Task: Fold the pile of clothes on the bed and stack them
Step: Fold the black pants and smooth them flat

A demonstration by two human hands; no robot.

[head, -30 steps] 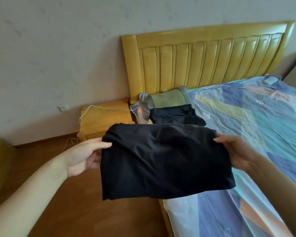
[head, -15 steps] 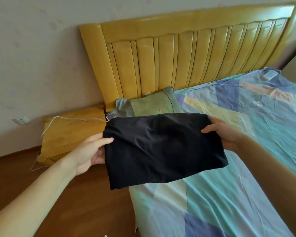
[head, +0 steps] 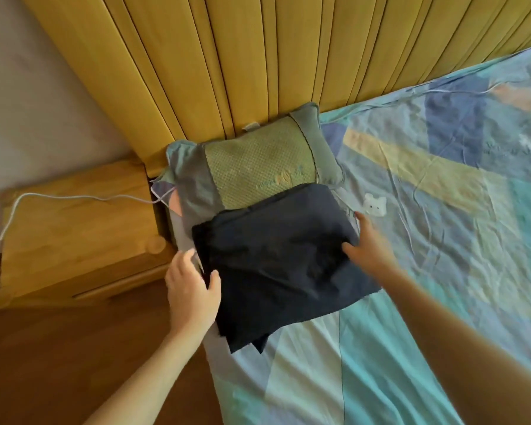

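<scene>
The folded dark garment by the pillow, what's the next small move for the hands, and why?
Probably let go and draw both hands away. The folded dark garment already lies on the bed, overlapping the pillow; the left hand and right hand only hold its side edges.

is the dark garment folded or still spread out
Folded. The dark garment lies as a compact, layered rectangle on the bed sheet, overlapping the pillow, with the left hand and right hand at its sides.
</scene>
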